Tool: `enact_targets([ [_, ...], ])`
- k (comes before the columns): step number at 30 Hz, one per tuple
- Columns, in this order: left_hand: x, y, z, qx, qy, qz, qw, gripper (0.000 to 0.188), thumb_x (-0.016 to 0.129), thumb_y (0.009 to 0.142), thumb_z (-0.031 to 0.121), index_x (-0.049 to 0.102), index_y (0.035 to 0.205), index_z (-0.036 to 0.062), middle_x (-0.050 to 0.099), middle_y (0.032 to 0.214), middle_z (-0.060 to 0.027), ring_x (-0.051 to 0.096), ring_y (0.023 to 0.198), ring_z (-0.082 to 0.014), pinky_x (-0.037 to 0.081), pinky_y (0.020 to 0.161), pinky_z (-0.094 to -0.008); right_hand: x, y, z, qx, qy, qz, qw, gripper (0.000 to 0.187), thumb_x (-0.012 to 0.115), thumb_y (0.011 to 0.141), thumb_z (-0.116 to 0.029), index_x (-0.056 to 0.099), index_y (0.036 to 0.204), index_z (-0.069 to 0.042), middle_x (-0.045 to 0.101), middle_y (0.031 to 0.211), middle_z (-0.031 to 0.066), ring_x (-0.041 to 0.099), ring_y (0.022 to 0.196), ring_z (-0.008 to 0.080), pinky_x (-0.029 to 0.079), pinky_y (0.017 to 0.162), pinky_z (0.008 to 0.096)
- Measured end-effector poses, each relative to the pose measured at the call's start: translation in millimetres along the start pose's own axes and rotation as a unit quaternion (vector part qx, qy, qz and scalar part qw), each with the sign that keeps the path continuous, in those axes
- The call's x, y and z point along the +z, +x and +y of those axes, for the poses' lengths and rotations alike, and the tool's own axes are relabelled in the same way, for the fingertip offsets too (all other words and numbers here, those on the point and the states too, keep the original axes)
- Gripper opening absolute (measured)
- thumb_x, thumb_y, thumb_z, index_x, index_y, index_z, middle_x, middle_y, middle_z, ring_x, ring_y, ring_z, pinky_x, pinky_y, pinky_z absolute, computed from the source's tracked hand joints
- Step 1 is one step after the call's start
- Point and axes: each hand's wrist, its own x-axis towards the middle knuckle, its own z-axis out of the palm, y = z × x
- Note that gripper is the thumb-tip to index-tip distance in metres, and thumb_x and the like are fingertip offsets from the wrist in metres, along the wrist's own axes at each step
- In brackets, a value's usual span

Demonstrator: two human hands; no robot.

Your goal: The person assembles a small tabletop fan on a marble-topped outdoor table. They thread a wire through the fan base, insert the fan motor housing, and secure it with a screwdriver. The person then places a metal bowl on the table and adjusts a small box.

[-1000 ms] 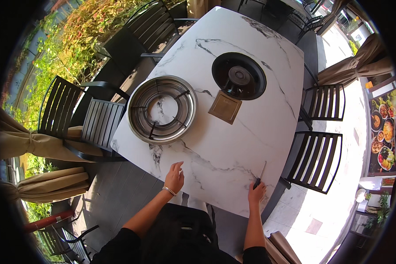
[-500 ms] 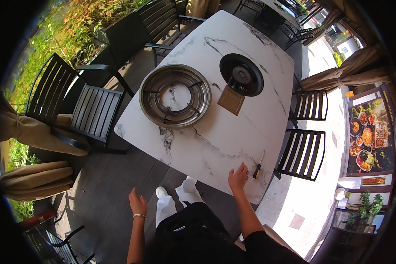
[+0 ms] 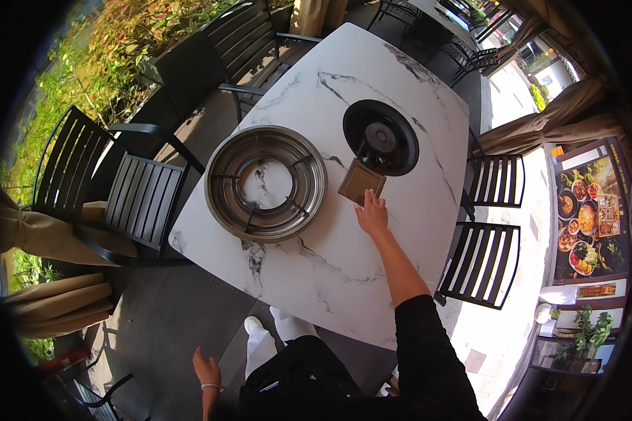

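Observation:
My right hand [image 3: 372, 214] reaches over the marble-patterned table [image 3: 358, 288], its fingers closed on the near edge of a flat brown square piece [image 3: 360, 180]. That piece is slightly turned, and its far corner meets the rim of a round black dish-like part [image 3: 380, 137] with a raised round centre. To their left rests a large round metal ring stand [image 3: 309, 179] with several dark inward prongs, apart from my hands. Low beside my body, off the table, my left hand [image 3: 206, 370] hangs with loose fingers apart, holding nothing; a bracelet circles its wrist.
Slatted black chairs stand left [image 3: 147, 189] and right [image 3: 479, 259] of the table. Tied brown curtains [image 3: 56, 228] hang at the left, with plants [image 3: 70, 105] behind. A food poster [image 3: 591, 214] is at the far right.
My right hand has moved from the table's near right part forward to the brown square, now gripping and turning it slightly. My left hand has dropped lower. My arm now hides the screwdriver.

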Motion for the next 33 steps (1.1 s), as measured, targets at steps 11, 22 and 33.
enact_targets([
  [11, 18, 44, 108, -0.080, -0.095, -0.036, 0.992, 0.048, 0.053, 0.077, -0.001, 0.043, 0.123, -0.0015, 0.051, 0.112, -0.0206, 0.057, 0.094, -0.0303, 0.049, 0.076, -0.0367, -46, 111, 46, 0.079, -0.102, 0.065, 0.990, 0.034, 0.049, 0.090, -0.032, 0.051, 0.108, -0.002, 0.051, 0.120, 0.0158, 0.054, 0.098, 0.0302, 0.047, 0.076, 0.0416],
  [22, 19, 232, 150, 0.055, 0.086, 0.141, 0.985, 0.039, 0.051, 0.084, 0.008, 0.043, 0.121, -0.0037, 0.048, 0.117, -0.0212, 0.043, 0.112, -0.0370, 0.032, 0.096, -0.0445, 18, 99, 19, 0.082, 0.140, -0.214, 0.963, 0.045, 0.036, 0.095, -0.030, 0.060, 0.086, 0.006, 0.061, 0.094, 0.0238, 0.058, 0.083, 0.0395, 0.047, 0.073, 0.0479],
  [33, 72, 280, 193, -0.016, 0.139, 0.227, 0.964, 0.052, 0.029, 0.094, 0.033, 0.035, 0.132, -0.0026, 0.031, 0.135, -0.0225, 0.027, 0.126, -0.0363, 0.018, 0.105, -0.0438, 35, 124, 16, 0.063, 0.051, -0.297, 0.951, 0.028, 0.049, 0.077, -0.017, 0.066, 0.086, 0.003, 0.062, 0.096, 0.0234, 0.060, 0.089, 0.0375, 0.049, 0.075, 0.0435],
])
